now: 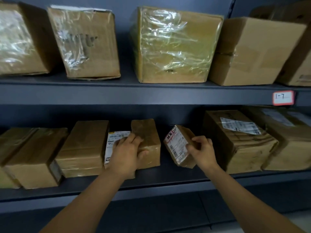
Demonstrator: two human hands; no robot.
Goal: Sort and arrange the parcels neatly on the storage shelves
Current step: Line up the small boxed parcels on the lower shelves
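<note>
On the lower shelf (151,180) my left hand (127,153) grips a brown taped parcel (148,138), fingers over its top and thumb on its right side. A white shipping label (112,143) shows on that parcel's left face. My right hand (202,150) holds a small tilted parcel (180,145) with a white and red label, fingers curled round its right edge. The two parcels stand apart with a narrow gap between them.
Brown boxes flank them on the lower shelf: one (84,148) just left, another (33,157) further left, a labelled box (235,140) to the right. Larger boxes, some in clear film (173,46), line the upper shelf (134,93). A tag reading 1-7 (283,97) sticks on its edge.
</note>
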